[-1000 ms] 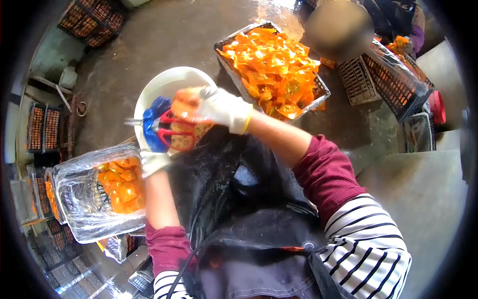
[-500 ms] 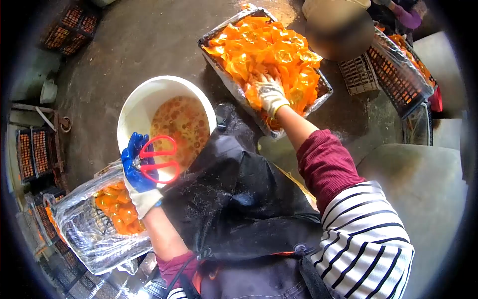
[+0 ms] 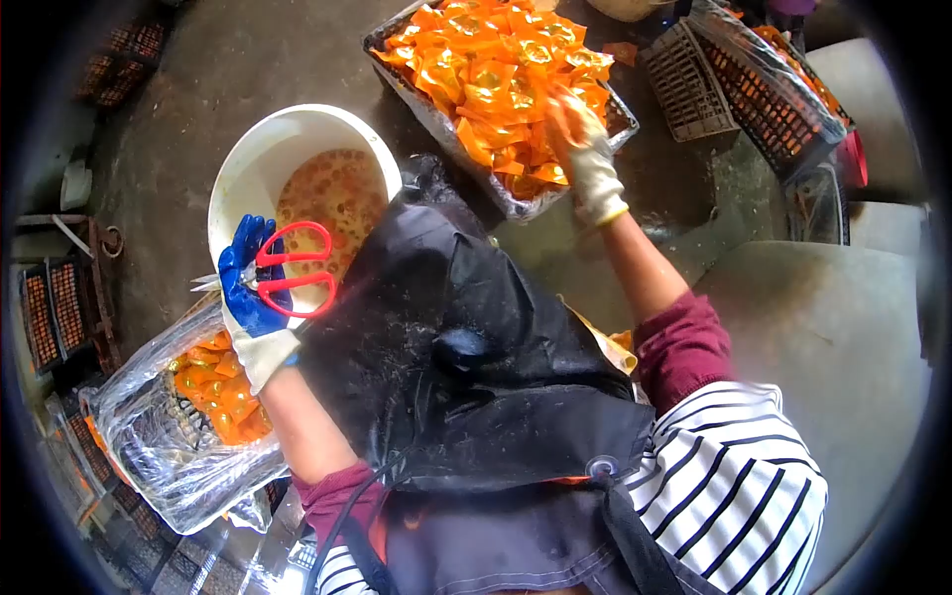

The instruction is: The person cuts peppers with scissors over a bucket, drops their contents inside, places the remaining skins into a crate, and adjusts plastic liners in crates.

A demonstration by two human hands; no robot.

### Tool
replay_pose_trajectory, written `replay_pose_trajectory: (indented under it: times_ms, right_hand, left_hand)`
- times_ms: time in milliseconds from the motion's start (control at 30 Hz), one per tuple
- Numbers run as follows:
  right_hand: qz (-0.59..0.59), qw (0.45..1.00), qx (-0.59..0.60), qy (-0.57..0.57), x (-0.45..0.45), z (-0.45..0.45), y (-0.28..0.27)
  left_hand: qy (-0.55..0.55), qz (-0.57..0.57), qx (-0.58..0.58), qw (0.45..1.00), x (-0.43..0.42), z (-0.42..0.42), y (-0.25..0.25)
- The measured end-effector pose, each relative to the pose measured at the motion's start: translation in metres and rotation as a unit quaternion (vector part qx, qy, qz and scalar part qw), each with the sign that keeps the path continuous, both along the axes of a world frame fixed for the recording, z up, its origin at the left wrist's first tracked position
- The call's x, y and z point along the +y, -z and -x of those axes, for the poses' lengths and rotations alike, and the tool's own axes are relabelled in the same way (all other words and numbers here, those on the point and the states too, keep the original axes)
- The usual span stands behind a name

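Here, a left hand [image 3: 256, 288], gloved in blue and white, grasps red-handled scissors [image 3: 268, 287] across its palm at the near side of a white bucket [image 3: 238, 164]. At right, the blurred right hand [image 3: 587, 149] meets the edge of a far crate [image 3: 436, 134] heaped with shiny orange pieces [image 3: 491, 79]; whether its grip is clenched or released cannot be told

Glare on orange pieces [image 3: 491, 84], dark fisheye edges

Red-handled scissors [image 3: 264, 287] and orange packets [image 3: 486, 79]
Scissors lie left of centre, blades pointing left; glossy packets heaped at upper middle.
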State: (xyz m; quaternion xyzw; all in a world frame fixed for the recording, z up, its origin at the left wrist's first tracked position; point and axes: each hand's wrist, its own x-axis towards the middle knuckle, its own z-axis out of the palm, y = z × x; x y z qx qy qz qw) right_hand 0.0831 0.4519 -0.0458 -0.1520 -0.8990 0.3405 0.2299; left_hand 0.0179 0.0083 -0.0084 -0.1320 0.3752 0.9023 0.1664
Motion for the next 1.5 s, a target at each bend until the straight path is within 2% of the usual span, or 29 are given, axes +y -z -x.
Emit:
replay_pose_trajectory:
  times_ms: [33, 100, 133, 167, 233, 333, 433, 467, 500, 567, 700, 767, 833, 900, 967, 1000, 1033, 1067, 1133, 1200, 1233, 1267, 1300, 1333, 1367, 1400, 1433, 1467, 1500]
  right_hand:
    - [0.065, 0.998, 0.006, 0.003, 0.014, -0.017, 0.012]
    - [-0.01, 0.997, 0.055, 0.059, 0.033, -0.044, 0.034]
    - [-0.039, 0.994, 0.032, 0.1, 0.044, -0.05, 0.049]
    - [-0.042, 0.995, 0.007, 0.087, 0.04, -0.05, 0.031]
    - [-0.092, 0.994, 0.033, 0.048, 0.051, -0.034, 0.029]
    - [-0.229, 0.97, 0.068, -0.041, 0.07, 0.019, 0.022]
    - [-0.304, 0.945, -0.103, -0.055, 0.057, 0.066, 0.009]
    - [-0.301, 0.934, -0.181, -0.066, 0.057, 0.082, 0.016]
    - [-0.292, 0.917, -0.261, -0.078, 0.058, 0.095, 0.024]
    - [-0.282, 0.899, -0.329, -0.066, 0.058, 0.099, 0.034]
    - [-0.145, 0.923, -0.357, -0.024, 0.07, 0.072, 0.082]
    - [-0.194, 0.867, -0.456, -0.041, 0.077, 0.054, 0.076]
    - [-0.168, 0.871, -0.461, -0.037, 0.084, 0.055, 0.095]
    - [-0.15, 0.864, -0.48, -0.029, 0.089, 0.064, 0.098]
    - [-0.097, 0.866, -0.487, -0.053, 0.091, 0.068, 0.082]
    - [-0.128, 0.882, -0.45, -0.058, 0.087, 0.063, 0.071]
    - [-0.114, 0.914, -0.389, -0.034, 0.079, 0.053, 0.06]
    - [-0.161, 0.934, -0.31, -0.078, 0.085, 0.044, 0.07]
    - [-0.214, 0.963, -0.133, -0.094, 0.1, 0.024, 0.095]
    - [-0.045, 0.997, -0.051, -0.045, 0.071, -0.007, 0.032]
    - [0.025, 0.999, -0.019, 0.011, 0.066, -0.022, 0.03]
    - [0.189, 0.981, 0.036, 0.03, 0.067, -0.032, 0.035]
    - [0.348, 0.932, 0.088, 0.054, 0.067, -0.049, 0.046]
    - [0.417, 0.899, 0.099, 0.091, 0.069, -0.066, 0.057]
    - [0.484, 0.857, 0.119, 0.131, 0.07, -0.083, 0.065]
    - [0.544, 0.808, 0.145, 0.173, 0.07, -0.1, 0.074]
    - [0.541, 0.798, 0.156, 0.214, 0.067, -0.112, 0.092]
    - [0.591, 0.774, 0.065, 0.215, 0.07, -0.122, 0.122]
    - [0.637, 0.741, -0.025, 0.211, 0.068, -0.124, 0.133]
  left_hand:
    - [0.027, -0.139, -0.05, 0.989, -0.01, 0.005, 0.008]
    - [0.022, -0.155, -0.054, 0.986, -0.008, 0.006, 0.01]
    - [0.02, -0.164, -0.056, 0.985, -0.006, 0.006, 0.01]
    - [0.009, -0.116, -0.043, 0.992, -0.004, 0.006, 0.009]
    - [-0.027, 0.037, 0.006, 0.999, 0.004, 0.001, 0.009]
    - [-0.026, 0.153, 0.043, 0.987, 0.012, -0.001, 0.007]
    - [-0.035, 0.197, 0.054, 0.978, 0.022, -0.002, 0.002]
    - [-0.028, 0.156, 0.03, 0.987, 0.02, 0.0, 0.004]
    - [-0.042, 0.209, 0.034, 0.976, 0.034, -0.002, -0.006]
    - [-0.019, 0.245, 0.038, 0.969, 0.022, 0.002, 0.006]
    - [-0.01, 0.263, 0.031, 0.964, 0.008, 0.009, 0.016]
    - [-0.02, 0.255, 0.024, 0.966, 0.011, 0.013, 0.016]
    - [-0.024, 0.203, -0.003, 0.979, 0.016, 0.015, 0.016]
    - [-0.003, 0.204, 0.013, 0.979, 0.033, 0.011, 0.007]
    - [-0.001, 0.175, 0.0, 0.985, 0.028, 0.007, 0.006]
    - [-0.003, 0.163, -0.005, 0.987, 0.025, 0.005, 0.004]
    - [-0.008, 0.158, 0.002, 0.987, 0.023, 0.002, 0.004]
    - [-0.012, 0.153, 0.009, 0.988, 0.02, -0.001, 0.005]
    - [-0.022, 0.161, 0.038, 0.986, 0.018, -0.003, 0.006]
    - [-0.028, 0.188, 0.055, 0.98, 0.02, -0.006, 0.002]
    - [-0.037, 0.193, 0.038, 0.98, 0.022, -0.006, -0.001]
    - [-0.043, 0.2, 0.019, 0.979, 0.025, -0.003, -0.004]
    - [0.005, 0.016, -0.005, 1.0, 0.01, 0.003, 0.006]
    - [0.053, -0.176, -0.07, 0.98, -0.004, 0.008, 0.016]
    - [0.105, -0.312, -0.151, 0.932, -0.018, 0.014, 0.026]
    - [0.094, -0.283, -0.143, 0.944, -0.016, 0.015, 0.024]
    - [0.081, -0.231, -0.121, 0.962, -0.013, 0.015, 0.022]
    - [0.036, -0.065, -0.044, 0.996, -0.003, 0.009, 0.017]
    - [0.032, -0.033, -0.041, 0.998, -0.002, 0.007, 0.015]
